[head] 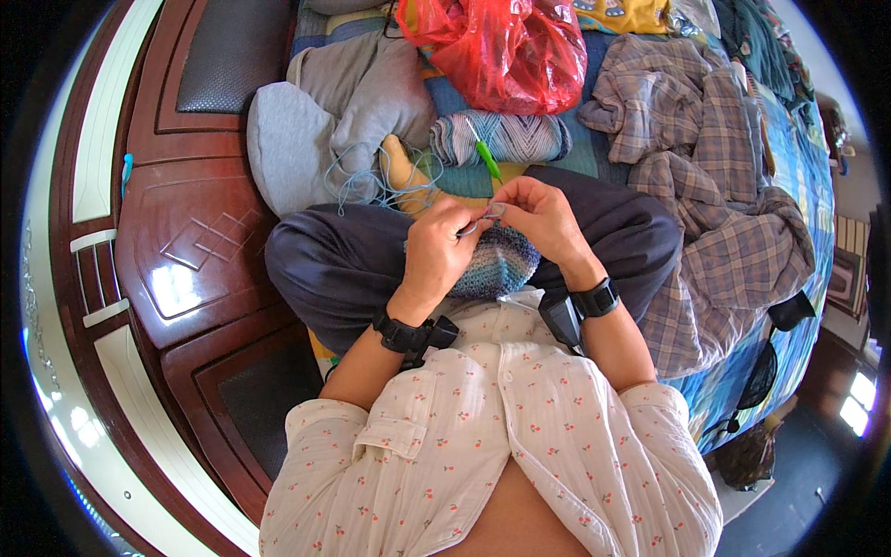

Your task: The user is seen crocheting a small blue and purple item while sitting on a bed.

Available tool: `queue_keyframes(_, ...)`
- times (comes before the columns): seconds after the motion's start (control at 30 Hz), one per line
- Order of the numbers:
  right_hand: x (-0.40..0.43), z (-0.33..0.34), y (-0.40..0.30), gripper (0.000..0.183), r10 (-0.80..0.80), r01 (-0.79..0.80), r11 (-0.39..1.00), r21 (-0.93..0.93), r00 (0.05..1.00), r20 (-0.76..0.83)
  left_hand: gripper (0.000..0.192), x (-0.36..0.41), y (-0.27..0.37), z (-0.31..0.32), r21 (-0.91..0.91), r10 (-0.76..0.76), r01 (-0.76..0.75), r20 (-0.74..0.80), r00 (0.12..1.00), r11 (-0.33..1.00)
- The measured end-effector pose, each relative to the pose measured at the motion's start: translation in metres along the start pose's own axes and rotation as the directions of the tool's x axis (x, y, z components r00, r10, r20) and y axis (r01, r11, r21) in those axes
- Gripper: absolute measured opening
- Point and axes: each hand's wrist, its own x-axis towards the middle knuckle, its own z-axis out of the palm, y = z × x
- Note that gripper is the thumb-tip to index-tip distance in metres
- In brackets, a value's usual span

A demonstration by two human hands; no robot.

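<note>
My left hand [442, 244] and my right hand [543, 219] meet above my lap, both pinching light-blue yarn [493, 211] that forms a small loop between the fingertips. Something thin and dark shows at my left fingertips; what it is I cannot tell. A crochet hook with a green handle [489, 160] points up and away, its lower end close by my right fingertips; whether they grip it is unclear. Beneath both hands lies a rounded blue, grey and white knitted or crocheted piece [498, 261]. Loose blue yarn [355, 184] tangles at the left, over a yellowish object [398, 163].
A striped yarn skein [501, 138] lies beyond my hands, with a red plastic bag [508, 56] behind it. Grey cloth [299, 146] is at the left, beside a brown wooden headboard [202, 244]. A plaid garment [731, 244] covers the bed at the right.
</note>
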Motion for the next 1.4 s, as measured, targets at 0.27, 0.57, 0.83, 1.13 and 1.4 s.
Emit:
queue_keyframes(0.27,-0.001,0.001,0.004,0.008,-0.034,0.034,0.998,-0.053,0.999,-0.009,0.016,-0.001,0.001,-0.003,0.159,0.048,-0.062,0.093,0.995,0.985)
queue_keyframes(0.57,0.000,-0.003,0.005,0.009,0.010,-0.006,0.984,-0.181,1.000,0.021,0.011,-0.001,0.000,-0.001,0.097,-0.021,0.010,0.112,0.994,0.995)
queue_keyframes(0.83,0.008,-0.006,0.001,0.010,0.070,-0.064,0.994,-0.087,0.994,0.079,0.009,0.001,-0.008,-0.004,-0.017,-0.042,0.043,0.043,0.998,0.999)
queue_keyframes(1.13,0.077,-0.028,0.043,0.024,-0.220,0.064,0.616,-0.785,0.971,-0.093,0.011,0.003,-0.031,-0.003,-0.238,-0.120,0.152,0.143,0.982,0.959)
queue_keyframes(1.4,0.092,-0.019,0.047,0.023,-0.274,0.165,0.368,-0.915,0.960,0.063,0.014,0.003,-0.043,-0.005,-0.303,-0.284,0.353,0.251,0.926,0.885)
